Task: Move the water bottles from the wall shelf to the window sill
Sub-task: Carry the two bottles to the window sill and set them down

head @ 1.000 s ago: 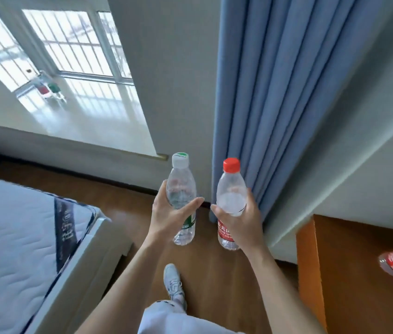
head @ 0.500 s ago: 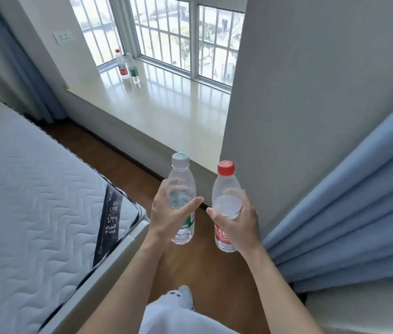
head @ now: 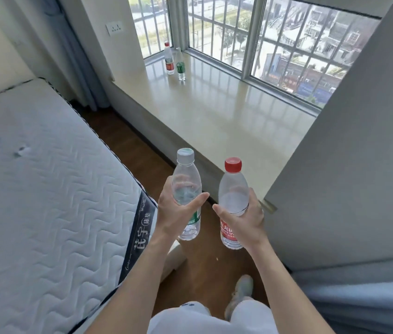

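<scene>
My left hand (head: pixel 177 210) grips a clear water bottle with a white cap and green label (head: pixel 187 186), held upright over the floor. My right hand (head: pixel 243 219) grips a second clear bottle with a red cap and red label (head: pixel 233 194), also upright. Both are held just short of the near edge of the glossy beige window sill (head: pixel 214 116). At the sill's far left corner stand two more bottles side by side: a red-labelled one (head: pixel 169 59) and a green-labelled one (head: pixel 180 65).
A white quilted mattress (head: pixel 46 189) fills the left side, leaving a narrow strip of brown wood floor (head: pixel 142 155) between it and the sill. A grey wall (head: pixel 349 177) and blue curtain (head: pixel 359 300) stand to the right. My legs and shoes show below.
My view has swung left from the curtain and orange shelf toward the window, and the sill has come much closer. Both hands keep the same grip on their bottles.
</scene>
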Motion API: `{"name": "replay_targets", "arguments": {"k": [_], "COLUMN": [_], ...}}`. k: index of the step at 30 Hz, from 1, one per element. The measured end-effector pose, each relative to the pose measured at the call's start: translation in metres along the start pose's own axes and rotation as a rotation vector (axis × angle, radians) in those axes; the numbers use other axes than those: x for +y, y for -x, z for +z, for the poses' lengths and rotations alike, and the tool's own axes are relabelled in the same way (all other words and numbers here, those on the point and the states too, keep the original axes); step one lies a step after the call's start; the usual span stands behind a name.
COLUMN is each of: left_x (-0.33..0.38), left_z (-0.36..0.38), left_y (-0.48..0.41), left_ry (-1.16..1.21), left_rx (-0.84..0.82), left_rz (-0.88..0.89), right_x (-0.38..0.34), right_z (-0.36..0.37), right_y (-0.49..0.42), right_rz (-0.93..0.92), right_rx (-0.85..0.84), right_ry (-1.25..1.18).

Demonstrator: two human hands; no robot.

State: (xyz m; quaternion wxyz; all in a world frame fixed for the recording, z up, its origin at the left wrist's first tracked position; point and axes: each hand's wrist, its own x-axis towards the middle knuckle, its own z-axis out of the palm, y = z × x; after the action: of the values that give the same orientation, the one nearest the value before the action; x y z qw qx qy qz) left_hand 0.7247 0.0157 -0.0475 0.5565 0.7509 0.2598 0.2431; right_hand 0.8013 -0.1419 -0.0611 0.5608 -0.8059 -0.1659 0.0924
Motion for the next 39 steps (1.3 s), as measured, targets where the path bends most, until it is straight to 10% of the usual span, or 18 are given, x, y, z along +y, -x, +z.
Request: {"name": "replay_targets", "arguments": {"k": [39], "left_x": [-0.035], "left_z": [-0.053], "left_y": [-0.392], "left_ry": [-0.074], "left_rx": [0.595], "left_rz": [-0.194], "right_x": [-0.075], "right_z": [0.220], "right_y": [-0.442], "right_rz": [-0.180], "right_rx": [-0.516], "right_ry": [-0.072]}}
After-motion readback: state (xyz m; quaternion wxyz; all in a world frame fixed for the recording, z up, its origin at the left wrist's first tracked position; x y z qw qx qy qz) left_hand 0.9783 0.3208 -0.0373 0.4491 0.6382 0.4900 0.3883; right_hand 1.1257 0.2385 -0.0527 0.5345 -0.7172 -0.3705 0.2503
